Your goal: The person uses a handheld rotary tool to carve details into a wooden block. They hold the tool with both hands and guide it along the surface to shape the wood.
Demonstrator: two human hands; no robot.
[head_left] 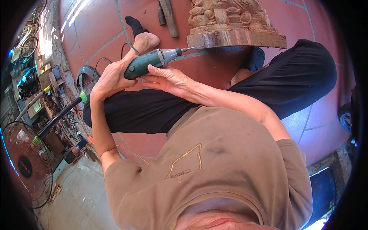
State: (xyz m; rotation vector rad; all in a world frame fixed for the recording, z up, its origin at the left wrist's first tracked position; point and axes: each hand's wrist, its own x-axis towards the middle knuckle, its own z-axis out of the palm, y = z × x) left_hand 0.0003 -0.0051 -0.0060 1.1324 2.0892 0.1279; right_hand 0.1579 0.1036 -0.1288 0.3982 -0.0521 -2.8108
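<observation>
A green and grey rotary tool [147, 63] lies across in front of my lap, its thin metal bit pointing right toward a carved wooden piece [232, 23]. My left hand [115, 78] is closed around the tool's rear end. Against its near side rests the thumb of my right hand [170, 80]; the other fingers stretch out loosely below the body, apart from one another and not wrapped round it. The bit's tip looks close to the carving's flat base edge; whether they touch I cannot tell. Dense relief covers the carving above its plain base.
A chisel-like tool [161, 15] and a wooden stick [168, 19] lie on the red tiled floor [103, 27]. At left stands a fan [26, 166] beside cluttered tools and cables. A black cord runs near my left hand. My bent legs [142, 111] flank the work.
</observation>
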